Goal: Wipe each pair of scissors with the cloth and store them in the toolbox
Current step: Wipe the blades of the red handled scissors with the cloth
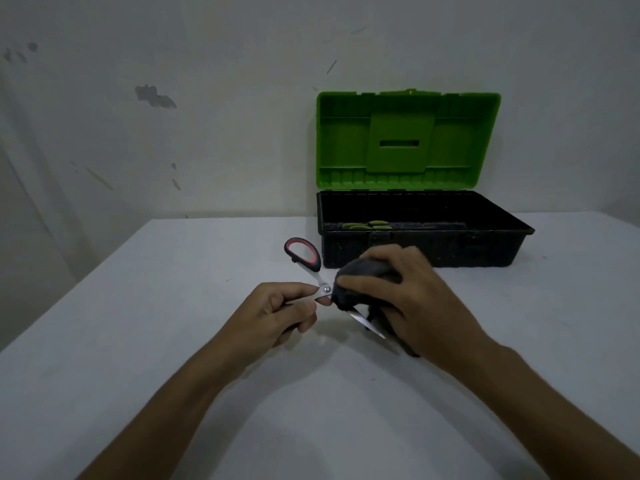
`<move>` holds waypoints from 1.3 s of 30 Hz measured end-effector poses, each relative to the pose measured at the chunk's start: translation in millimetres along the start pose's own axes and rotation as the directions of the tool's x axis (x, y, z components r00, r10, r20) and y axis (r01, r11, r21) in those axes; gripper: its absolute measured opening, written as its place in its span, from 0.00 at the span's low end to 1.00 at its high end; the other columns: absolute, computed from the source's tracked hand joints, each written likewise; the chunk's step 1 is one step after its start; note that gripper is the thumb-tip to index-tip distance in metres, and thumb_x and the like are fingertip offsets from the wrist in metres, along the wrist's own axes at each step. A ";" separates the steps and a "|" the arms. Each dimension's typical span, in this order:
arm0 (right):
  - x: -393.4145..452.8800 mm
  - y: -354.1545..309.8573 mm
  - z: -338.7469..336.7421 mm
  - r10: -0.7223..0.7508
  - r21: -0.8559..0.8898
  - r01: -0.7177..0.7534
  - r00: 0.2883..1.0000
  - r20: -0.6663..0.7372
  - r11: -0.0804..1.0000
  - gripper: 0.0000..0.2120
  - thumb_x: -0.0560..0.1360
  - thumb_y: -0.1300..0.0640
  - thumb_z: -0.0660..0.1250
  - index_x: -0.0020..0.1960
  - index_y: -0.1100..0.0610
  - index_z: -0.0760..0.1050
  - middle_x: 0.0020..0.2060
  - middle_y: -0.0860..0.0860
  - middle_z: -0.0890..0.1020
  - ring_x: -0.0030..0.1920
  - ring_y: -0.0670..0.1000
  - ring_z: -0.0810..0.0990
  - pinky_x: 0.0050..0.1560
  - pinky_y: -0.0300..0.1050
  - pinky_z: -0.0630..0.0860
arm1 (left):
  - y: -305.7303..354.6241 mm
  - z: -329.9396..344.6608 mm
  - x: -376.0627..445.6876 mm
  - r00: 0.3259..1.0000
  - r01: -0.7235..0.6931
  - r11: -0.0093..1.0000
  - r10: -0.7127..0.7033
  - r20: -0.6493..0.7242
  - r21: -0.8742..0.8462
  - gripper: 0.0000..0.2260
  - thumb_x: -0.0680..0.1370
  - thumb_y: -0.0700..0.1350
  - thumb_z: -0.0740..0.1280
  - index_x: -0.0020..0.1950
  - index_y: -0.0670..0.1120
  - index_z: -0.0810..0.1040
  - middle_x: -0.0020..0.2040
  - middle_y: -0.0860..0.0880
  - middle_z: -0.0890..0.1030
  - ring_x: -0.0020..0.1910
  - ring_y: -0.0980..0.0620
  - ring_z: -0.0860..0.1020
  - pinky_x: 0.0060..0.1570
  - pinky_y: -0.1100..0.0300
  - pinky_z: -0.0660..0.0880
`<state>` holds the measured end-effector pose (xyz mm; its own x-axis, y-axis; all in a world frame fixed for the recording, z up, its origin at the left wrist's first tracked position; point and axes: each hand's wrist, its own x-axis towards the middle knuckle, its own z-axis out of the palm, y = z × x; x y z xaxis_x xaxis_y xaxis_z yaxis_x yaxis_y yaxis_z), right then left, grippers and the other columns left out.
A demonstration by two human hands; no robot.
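black-and-red handles up top, silver blades pointing down toward the camera: that's the scissors [313,268], held just above the white bench [173,341] in front of the toolbox [426,244]. the left hand [277,310] pinches them right by the pivot screw, its fingers [301,291] curled in and clamped on the metal there, one handle loop sticking out free beyond the hand toward the back left. the right hand [401,292] has the dark cloth [363,271] bunched up in its grip, thumb and fingers wrapped round it, and the cloth is pressed over the blades just past the pivot. a bright sliver of blade tip pokes out below the cloth, under the right palm.

behind the hands, the toolbox sits open on the bench against the wall [173,98], black tub below, green lid [407,140] standing upright. inside the tub, toward its left end, a few green handles [369,225] show above the front rim, though the dim light hides what they belong to. the scissors' free handle loop sits just beside the toolbox's front left corner, apart from it. both forearms reach in from the bottom edge.
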<state>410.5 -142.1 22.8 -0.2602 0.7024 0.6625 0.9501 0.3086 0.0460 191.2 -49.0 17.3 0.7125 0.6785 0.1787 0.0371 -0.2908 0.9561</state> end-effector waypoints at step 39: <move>-8.9 -14.5 21.5 0.104 0.055 -0.098 0.989 -0.109 0.994 0.20 0.74 0.58 0.70 0.66 0.53 0.76 0.66 0.58 0.69 0.61 0.59 0.72 0.58 0.48 0.75 | 0.2 23.9 -5.0 0.953 -0.030 0.808 0.201 -0.226 0.588 0.20 0.71 0.66 0.62 0.39 0.49 0.69 0.35 0.53 0.70 0.34 0.56 0.68 0.34 0.64 0.65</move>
<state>395.3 -139.0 0.2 -0.1398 0.6564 0.7413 0.9602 0.2727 -0.0604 204.4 -68.7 11.0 0.5279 0.7411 0.4148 0.4207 -0.6524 0.6304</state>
